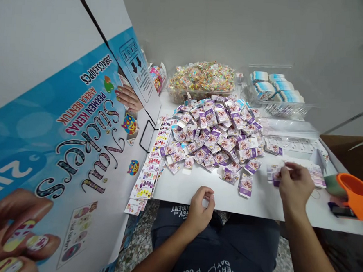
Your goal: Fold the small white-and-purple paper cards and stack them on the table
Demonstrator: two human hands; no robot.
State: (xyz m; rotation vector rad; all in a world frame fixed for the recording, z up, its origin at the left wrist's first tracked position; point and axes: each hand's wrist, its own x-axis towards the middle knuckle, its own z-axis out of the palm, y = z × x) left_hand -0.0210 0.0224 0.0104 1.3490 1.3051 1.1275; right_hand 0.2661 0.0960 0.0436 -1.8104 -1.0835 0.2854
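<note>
One batch of flat printed cartons (pixel 318 177), right-hand side of worktop (pixel 181 189), long axis running left to right.
Right hand (pixel 296 184) nearer, over the cartons' middle, fingers bent downward; pinch or mere touch, cannot tell. Left hand (pixel 202 207) well apart, at the near edge, loosely curled, nothing seen in it; thumb contact unclear. Cartons' middle hidden by the right hand; their count indistinct; both forearms cut off below.

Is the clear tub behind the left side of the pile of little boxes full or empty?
Full: colourful little packets fill the clear tub and mound up above its rim.
</note>
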